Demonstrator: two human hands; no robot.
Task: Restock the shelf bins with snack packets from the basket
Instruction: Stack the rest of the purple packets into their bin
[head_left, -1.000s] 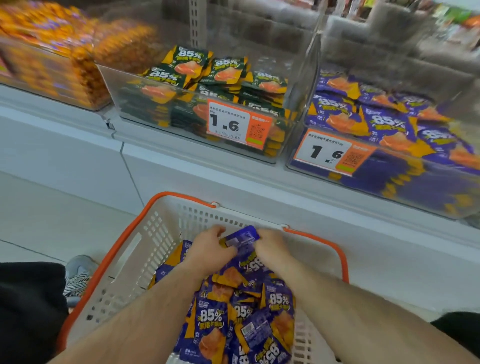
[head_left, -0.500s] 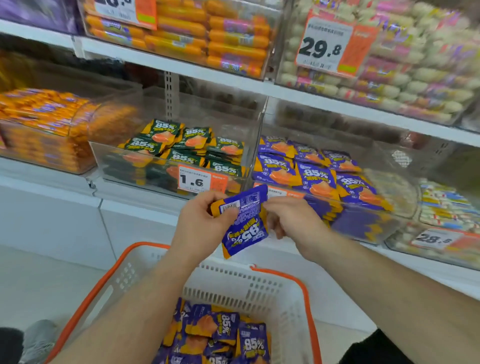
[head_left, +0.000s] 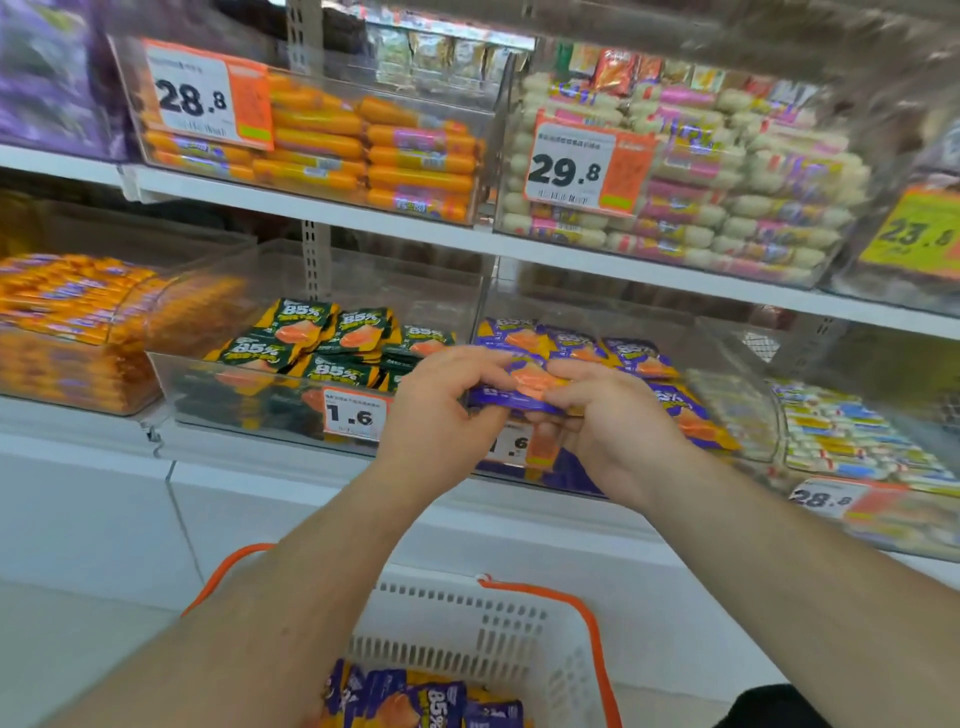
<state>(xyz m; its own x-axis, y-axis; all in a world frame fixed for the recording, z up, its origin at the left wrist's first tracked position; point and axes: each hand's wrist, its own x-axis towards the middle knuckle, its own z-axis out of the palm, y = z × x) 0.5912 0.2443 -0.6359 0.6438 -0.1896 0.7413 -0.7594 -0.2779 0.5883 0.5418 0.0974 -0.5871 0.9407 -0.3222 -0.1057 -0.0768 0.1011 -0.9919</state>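
Between the two raised hands, one purple snack packet (head_left: 524, 391) is held flat at the front edge of the clear shelf bin (head_left: 727, 364) that already contains purple packets (head_left: 623, 353). The left hand (head_left: 441, 410) pinches the packet's left end, with the fingers curled over its top and the thumb beneath. The right hand (head_left: 613, 415) grips the right end in the same way, fingers curled over the top surface. Both hands are clamped on this one packet, with the fingertips of the two hands nearly meeting at its orange centre.

Immediately left of the left hand stands a second clear bin (head_left: 171, 384) holding green packets (head_left: 306, 332) marked 85%. A price tag (head_left: 356, 415) reading 1.6 is fixed to its front, just beside the left wrist. A similar tag (head_left: 514, 444) sits below the held packet and is partly hidden by the hands.

Below both forearms is a white basket (head_left: 467, 623) with an orange rim. More purple packets (head_left: 426, 701) lie inside it, directly under the left forearm.

Above the hands, an upper shelf carries a bin of orange sausages (head_left: 363, 150) tagged 28.8 and, to the right, a bin of pale sausage sticks (head_left: 727, 208) tagged 29.8. Further left of the left hand, orange packets (head_left: 67, 312) fill another bin. Right of the right hand, a bin of blue and yellow items (head_left: 852, 441) is blurred.
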